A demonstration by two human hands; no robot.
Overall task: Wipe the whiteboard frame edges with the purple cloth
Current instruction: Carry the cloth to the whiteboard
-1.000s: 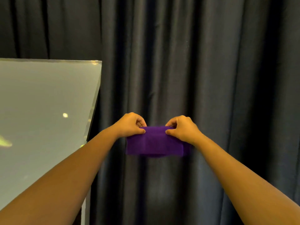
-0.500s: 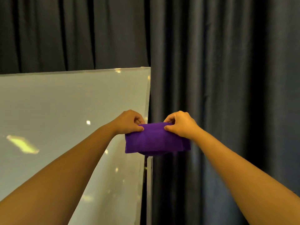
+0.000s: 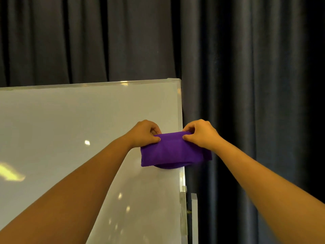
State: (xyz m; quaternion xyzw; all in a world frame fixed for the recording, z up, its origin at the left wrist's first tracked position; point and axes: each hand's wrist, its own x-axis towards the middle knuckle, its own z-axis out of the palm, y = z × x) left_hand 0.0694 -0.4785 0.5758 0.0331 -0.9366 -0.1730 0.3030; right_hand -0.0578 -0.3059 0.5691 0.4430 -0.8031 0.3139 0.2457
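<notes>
A folded purple cloth (image 3: 173, 150) hangs in the air in front of the whiteboard's right side. My left hand (image 3: 144, 133) pinches its upper left corner and my right hand (image 3: 202, 133) pinches its upper right corner. The whiteboard (image 3: 70, 131) fills the left half of the view, with a thin silver frame (image 3: 179, 110) along its top and right edges. The cloth covers a stretch of the right frame edge; whether it touches the frame I cannot tell.
Dark grey curtains (image 3: 246, 85) hang behind and to the right of the board. A grey stand post (image 3: 194, 217) rises just right of the frame's lower part. Light spots reflect on the board surface.
The view has swung left, so much more of the whiteboard shows. The cloth, held by both hands throughout, now sits over the board's right frame edge instead of in front of the curtain.
</notes>
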